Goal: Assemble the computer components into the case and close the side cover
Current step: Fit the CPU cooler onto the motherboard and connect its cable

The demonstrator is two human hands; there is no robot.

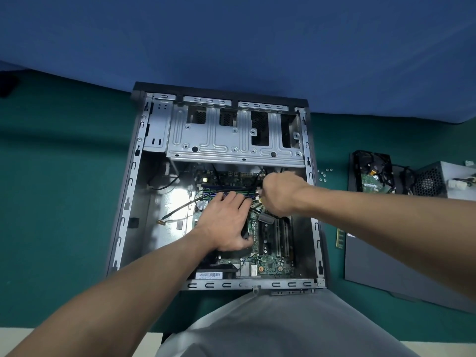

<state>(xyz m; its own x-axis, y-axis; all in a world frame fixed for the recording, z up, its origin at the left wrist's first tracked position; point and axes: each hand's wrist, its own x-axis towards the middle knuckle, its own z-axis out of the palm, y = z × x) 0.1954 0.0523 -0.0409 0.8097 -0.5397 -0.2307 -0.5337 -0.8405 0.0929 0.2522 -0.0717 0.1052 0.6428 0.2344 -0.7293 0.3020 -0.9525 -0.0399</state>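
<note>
An open computer case (128, 199) lies flat on the green table, its metal drive cage (231, 135) at the far end. The green motherboard (270, 264) sits inside. My left hand (226, 222) lies flat over the middle of the board, fingers straight, their tips on the memory sticks (216, 191) in their slots. My right hand (279, 194) is curled by the slots' right end, pinching something small and white among black cables; I cannot tell what it is. A loose black cable (180, 208) with a small plug runs left across the case floor.
Right of the case lie several loose screws (323, 175), a hard drive (371, 173) with cables, a grey power supply (443, 179), a spare memory stick (340, 238) and the dark side cover (401, 269). A blue cloth (231, 42) hangs behind.
</note>
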